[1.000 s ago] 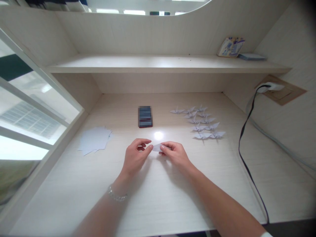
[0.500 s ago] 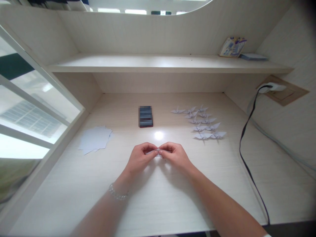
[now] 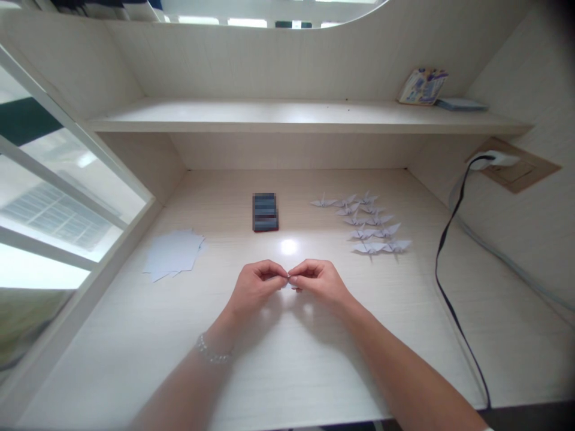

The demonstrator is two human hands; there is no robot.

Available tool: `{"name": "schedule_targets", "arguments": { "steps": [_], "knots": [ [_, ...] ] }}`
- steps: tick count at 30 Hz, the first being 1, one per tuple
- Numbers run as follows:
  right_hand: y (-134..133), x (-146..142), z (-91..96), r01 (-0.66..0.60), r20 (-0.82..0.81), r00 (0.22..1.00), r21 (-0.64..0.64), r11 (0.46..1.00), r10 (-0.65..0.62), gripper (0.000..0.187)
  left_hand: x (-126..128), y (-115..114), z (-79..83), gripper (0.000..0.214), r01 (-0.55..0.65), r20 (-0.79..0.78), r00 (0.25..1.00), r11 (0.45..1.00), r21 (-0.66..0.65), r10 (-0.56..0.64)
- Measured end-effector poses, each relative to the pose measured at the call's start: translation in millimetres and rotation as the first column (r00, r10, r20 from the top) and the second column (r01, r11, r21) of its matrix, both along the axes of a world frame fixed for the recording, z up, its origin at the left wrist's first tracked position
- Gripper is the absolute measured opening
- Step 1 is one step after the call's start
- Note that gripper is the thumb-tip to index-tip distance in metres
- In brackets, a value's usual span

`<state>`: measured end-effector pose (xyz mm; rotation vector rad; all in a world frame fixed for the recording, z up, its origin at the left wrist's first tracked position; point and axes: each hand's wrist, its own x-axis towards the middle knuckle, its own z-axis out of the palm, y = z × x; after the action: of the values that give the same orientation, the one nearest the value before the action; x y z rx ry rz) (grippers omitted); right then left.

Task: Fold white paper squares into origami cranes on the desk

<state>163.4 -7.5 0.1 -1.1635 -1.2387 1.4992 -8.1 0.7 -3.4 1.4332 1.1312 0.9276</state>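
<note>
My left hand [image 3: 260, 284] and my right hand [image 3: 318, 281] meet over the middle of the desk, thumbs and forefingers pinched together. Between the fingertips is a small piece of folded white paper [image 3: 288, 286], mostly hidden by the fingers. Off to the right, several white paper cranes [image 3: 371, 247] stand in uneven rows. A loose stack of white paper sheets [image 3: 174, 254] lies on the left, apart from both hands.
Beyond my hands lies a dark, pixelated rectangular object [image 3: 265, 212]. A black cable [image 3: 442, 287] runs from the wall socket [image 3: 516, 167] down the desk's right side. The shelf [image 3: 251, 114] above holds a colourful box [image 3: 423, 87].
Both hands stay in nearly the same place, still pinched on the paper. The fingertips have shifted very slightly downward.
</note>
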Motion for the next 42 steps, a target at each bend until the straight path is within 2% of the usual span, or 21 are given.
{"name": "schedule_targets", "arguments": {
  "steps": [4,8,20,26,31,42],
  "knots": [
    [2,3,-3.5,-0.059,-0.007,0.998,-0.007,0.998,0.059,0.020,2,-2,4.8,0.009,0.007,-0.048,0.999,0.999,0.034,-0.005],
    [2,6,-0.5,-0.080,0.094,0.992,0.013,0.997,0.079,0.021,2,-2,6.8,0.014,0.009,-0.053,0.999,1.000,0.025,-0.008],
    [1,7,1.7,-0.048,0.253,0.967,0.146,0.988,0.009,0.014,-2,2,-0.2,0.014,0.004,0.038,0.999,1.000,-0.006,-0.004],
    [-2,6,2.9,-0.057,0.323,0.946,0.241,0.969,-0.025,0.015,-2,1,1.1,0.018,0.029,0.017,0.999,1.000,0.002,-0.029],
    [-4,4,3.7,-0.070,0.362,0.931,0.296,0.953,-0.044,0.015,1,0,0.2,0.020,-0.014,0.009,1.000,1.000,0.020,0.014],
    [-3,5,4.7,-0.055,0.366,0.928,0.298,0.953,-0.061,0.015,-3,2,-2.5,0.021,0.003,0.068,0.998,1.000,-0.017,-0.002]
  ]
}}
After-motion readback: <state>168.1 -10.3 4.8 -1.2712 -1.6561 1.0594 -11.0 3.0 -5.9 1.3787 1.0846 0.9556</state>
